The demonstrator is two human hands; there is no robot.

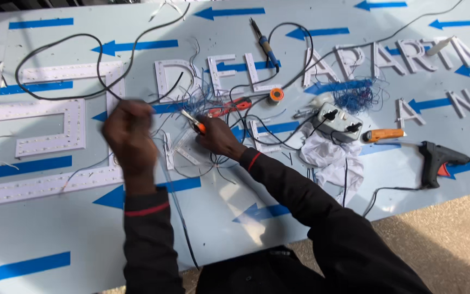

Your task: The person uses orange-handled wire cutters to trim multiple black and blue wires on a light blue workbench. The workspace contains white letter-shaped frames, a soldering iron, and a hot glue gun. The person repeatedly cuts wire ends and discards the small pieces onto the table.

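Note:
My right hand [220, 136] grips a small orange-handled tool [194, 122], its tip among thin blue and white wires [202, 98] over white sign letters. My left hand [130, 136] is raised and blurred, fingers closed, pinching what looks like a thin wire that runs down toward the front edge. A white LED-studded letter piece [183, 149] lies between my hands on the pale blue sign panel [55, 228].
A soldering iron [265, 43], solder spool [276, 96], red pliers [229, 107], white power strip [337, 121], crumpled white cloth [327, 155], orange utility knife [383, 134], black glue gun [440, 160] and black cables lie about. Large white letters [50, 117] sit at left.

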